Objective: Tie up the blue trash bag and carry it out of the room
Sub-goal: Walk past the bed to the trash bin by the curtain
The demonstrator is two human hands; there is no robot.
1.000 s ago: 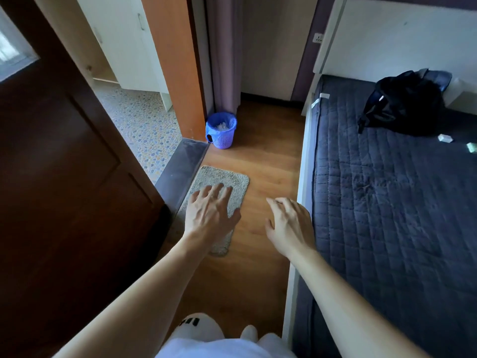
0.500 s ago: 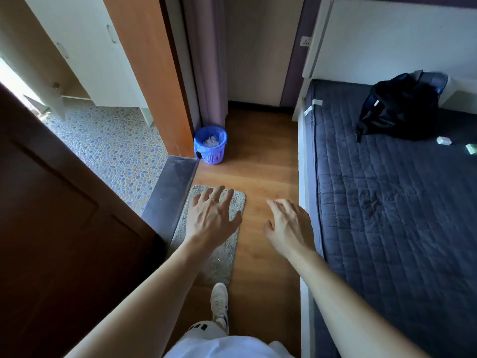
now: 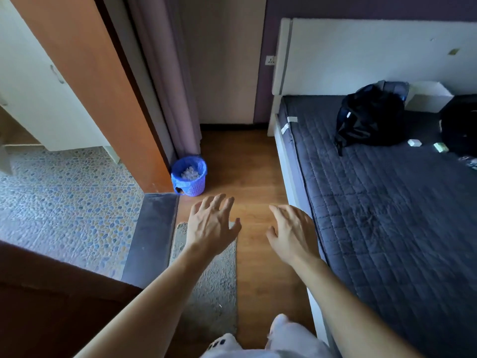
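A blue trash bag [image 3: 180, 165] lines a small purple-blue mesh bin [image 3: 193, 186] on the wooden floor, in the corner by the orange door frame and a curtain. White crumpled litter lies inside it. My left hand [image 3: 210, 223] hovers open, palm down, just short of the bin and a little to its right. My right hand [image 3: 293, 233] is open too, palm down, near the bed's edge. Neither hand touches the bag.
A bed with a dark quilted cover [image 3: 387, 215] fills the right side, with a black backpack [image 3: 369, 117] on it. A grey mat [image 3: 214, 280] lies by the doorway threshold [image 3: 152, 233]. A dark wooden door [image 3: 51, 301] stands open at lower left; pebble flooring [image 3: 64, 202] lies beyond.
I have walked forward toward the bin, which now sits closer and lower in view. Both hands stay outstretched and open, now nearer the bin.
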